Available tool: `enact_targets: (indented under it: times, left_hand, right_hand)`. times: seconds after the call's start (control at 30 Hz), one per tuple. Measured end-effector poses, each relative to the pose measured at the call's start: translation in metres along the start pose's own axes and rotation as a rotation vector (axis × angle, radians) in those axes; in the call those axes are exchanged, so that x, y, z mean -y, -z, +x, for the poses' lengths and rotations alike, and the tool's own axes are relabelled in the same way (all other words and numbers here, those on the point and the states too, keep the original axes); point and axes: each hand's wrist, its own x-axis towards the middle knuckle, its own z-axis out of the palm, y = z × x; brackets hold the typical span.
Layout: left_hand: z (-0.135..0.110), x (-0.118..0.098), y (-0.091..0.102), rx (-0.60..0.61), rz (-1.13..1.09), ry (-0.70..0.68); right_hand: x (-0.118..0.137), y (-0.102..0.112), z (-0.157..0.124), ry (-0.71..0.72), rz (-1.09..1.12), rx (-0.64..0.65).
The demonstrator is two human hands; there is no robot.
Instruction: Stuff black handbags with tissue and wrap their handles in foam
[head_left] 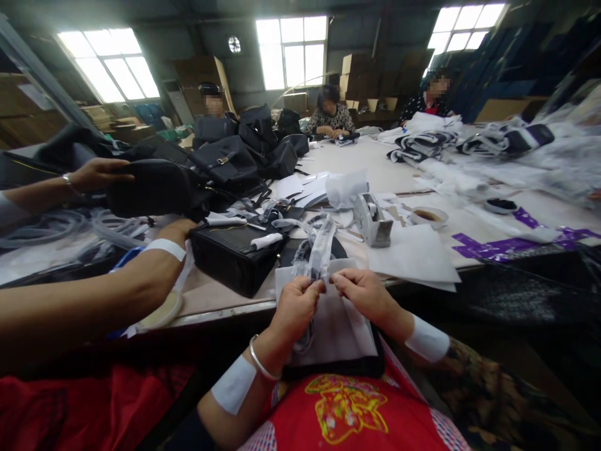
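On my lap, against the table edge, rests a black bag [361, 366] with a white wrapping sheet [335, 338] over its front. Straps wrapped in clear plastic [322, 247] rise from its top. My left hand [298, 304] pinches the lower part of these wrapped straps between thumb and forefinger. Close beside it, my right hand [366, 294] has thumb and fingertips pressed together at the right edge of the wrapping; what lies between them is too small to make out. Just left of my hands stands a black handbag [239, 263] with a white-wrapped handle.
A co-worker's arms [154, 269] reach in from the left, one hand on a black bag [148, 188]. A tape dispenser [372, 219], a tape roll [428, 217] and white sheets [413, 254] lie right of centre. Black bags [230, 163] pile up behind. Several people sit across the table.
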Motion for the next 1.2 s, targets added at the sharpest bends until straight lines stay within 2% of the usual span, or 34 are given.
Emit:
enact_targets:
  times: [0.1,0.17,0.23,0.3,0.4,0.5,0.63,0.8,0.87,1.0,1.07,1.2]
  left_hand:
    - [-0.005,0.000,-0.003,-0.023,0.073,-0.035]
    - [-0.008,0.001,-0.006,-0.063,0.130,-0.053]
    - [-0.012,0.001,-0.009,-0.093,0.147,-0.061]
    - [-0.015,0.001,-0.011,-0.108,0.133,-0.081]
    - [-0.018,0.000,-0.014,-0.083,0.047,-0.083]
    - [-0.019,0.000,-0.016,-0.043,-0.044,-0.039]
    - [-0.020,-0.003,-0.014,-0.041,0.020,-0.058]
    - [-0.018,-0.009,-0.009,-0.204,0.197,-0.265]
    - [-0.018,-0.009,-0.008,-0.205,0.212,-0.270]
    - [-0.018,-0.005,-0.010,-0.020,0.084,-0.056]
    - [-0.019,-0.004,-0.012,-0.023,-0.002,-0.009]
    - [-0.023,-0.004,-0.013,-0.078,0.040,-0.077]
  right_hand:
    - [0.003,-0.006,0.003,-0.320,0.381,0.124]
    - [0.004,-0.011,0.006,-0.408,0.518,0.130]
    - [0.005,-0.016,0.006,-0.370,0.514,0.101]
    - [0.007,-0.021,0.005,-0.272,0.443,0.035]
    - [0.006,-0.025,0.001,-0.132,0.327,-0.051]
    - [0.002,-0.026,-0.003,-0.051,0.228,-0.088]
    - [-0.002,-0.026,-0.004,-0.017,0.172,-0.116]
    - [0.002,-0.031,-0.003,-0.007,0.278,-0.146]
    - [0.003,-0.033,-0.003,-0.001,0.309,-0.152]
    - [0.001,-0.035,-0.005,-0.034,0.338,-0.110]
    - [0.000,-0.031,-0.006,-0.065,0.382,-0.041]
    - [0.005,-0.015,-0.002,-0.234,0.683,0.209]
